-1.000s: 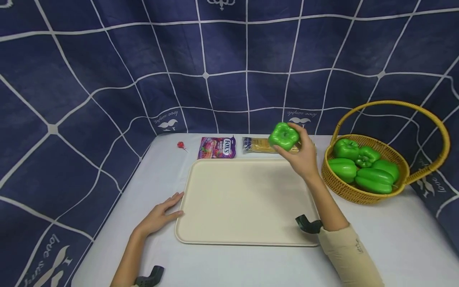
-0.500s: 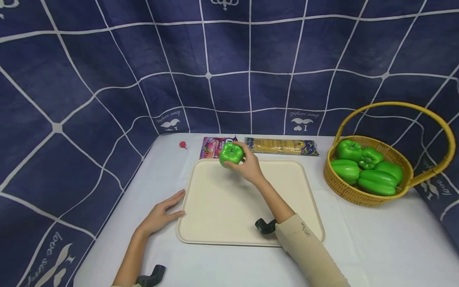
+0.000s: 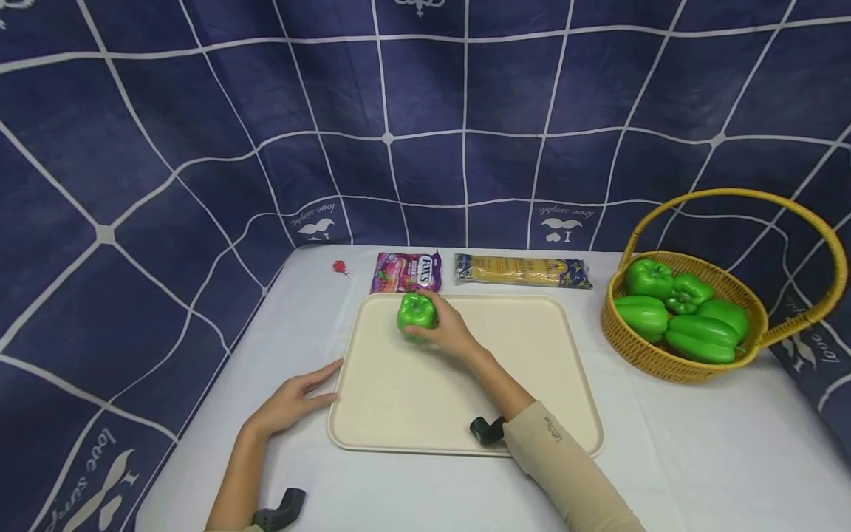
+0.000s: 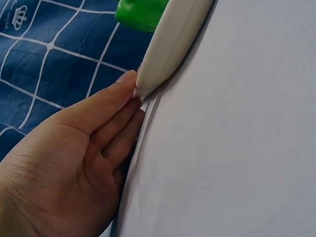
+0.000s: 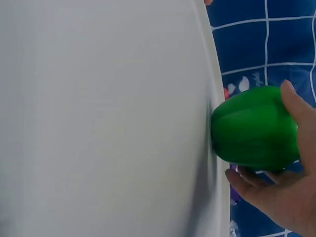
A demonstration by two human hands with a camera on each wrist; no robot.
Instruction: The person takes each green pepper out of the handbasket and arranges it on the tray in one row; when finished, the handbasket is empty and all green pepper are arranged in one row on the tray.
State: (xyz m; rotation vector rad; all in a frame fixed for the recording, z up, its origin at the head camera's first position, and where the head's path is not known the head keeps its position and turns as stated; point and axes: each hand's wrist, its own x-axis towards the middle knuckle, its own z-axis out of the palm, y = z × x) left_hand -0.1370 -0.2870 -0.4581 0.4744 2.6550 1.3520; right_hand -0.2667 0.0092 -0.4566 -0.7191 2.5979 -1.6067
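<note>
In the head view, my right hand (image 3: 450, 327) holds a green bell pepper (image 3: 416, 313) over the far left part of a beige tray (image 3: 465, 377). The right wrist view has the pepper (image 5: 254, 129) low against the tray surface, thumb on one side and fingers on the other. Whether its full weight rests there I cannot tell. My left hand (image 3: 292, 403) lies at the tray's left edge, fingers extended. Up close in the left wrist view, the thumb and fingertips of that hand (image 4: 84, 153) touch the tray rim (image 4: 168, 54).
A wicker basket (image 3: 614, 336) with several green peppers stands to the right, its tall handle raised. Behind the tray lie a purple Fox's candy bag (image 3: 407, 272) and a long yellow packet (image 3: 521, 270). A red lollipop (image 3: 340, 267) is at the far left.
My right hand has carried the bell pepper leftward across the tray and then lowered it to the tray's far left part. The left hand has stayed by the edge.
</note>
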